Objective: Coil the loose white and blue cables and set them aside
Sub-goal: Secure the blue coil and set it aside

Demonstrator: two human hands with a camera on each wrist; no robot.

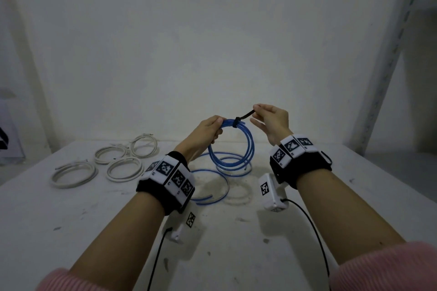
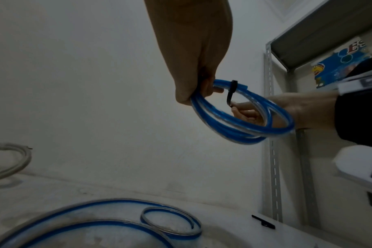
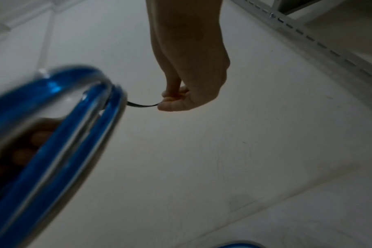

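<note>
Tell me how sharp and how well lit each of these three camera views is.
Head view: dim, even light, sharp on the coiled blue cable and thin black tie strap, edges bowed by the wide lens. Left wrist view: fairly sharp, the grey metal shelf upright curved. Right wrist view: dark, the cable looming blurred up close, the right hand soft.

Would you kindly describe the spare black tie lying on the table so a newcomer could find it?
Start at the metal shelf upright on the right. At its foot, on the table, lies the spare black tie: short, flat, alone, unlike the one wrapped round the held blue coil.
</note>
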